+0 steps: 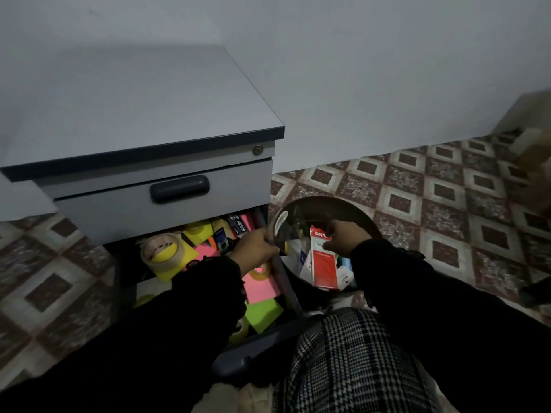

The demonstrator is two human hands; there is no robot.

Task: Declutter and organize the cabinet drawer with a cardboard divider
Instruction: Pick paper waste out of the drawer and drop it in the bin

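A: Grey laminate cabinet (125, 114) at left; its top drawer (167, 192) is shut, dark handle centred, lock at upper right. Patterned brown and cream floor tiles (441, 210) run to the right, plain wall behind.

B: Lower drawer?

A: Open drawer (205, 263) pulled toward the person. Contents from the left: roll of beige tape (162, 253) lying on yellow sticky notes (193, 234), a small dark box marked "stapler" (238, 226) at the back, pink sticky notes (259, 289) and green ones nearer the front. Another tape roll near the front, partly hidden. Black sleeve (190, 308) of the left arm covers much of the drawer's middle.

B: Left hand?

A: Left hand (253, 248) has fingers curled round the drawer's right side rail, gripping it.

B: Right of the drawer?

A: Round dark bin (325, 204) stands on the floor just beside the cabinet. Inside: white papers, small boxes, details too dim to read. Right hand (343, 236) is over the bin, pinching the top edge of a red and white packet (323, 263), which stands upright with its lower end in the bin among the papers.

B: Cardboard divider?

A: Cannot tell where it is. Checked fabric fills the bottom foreground.
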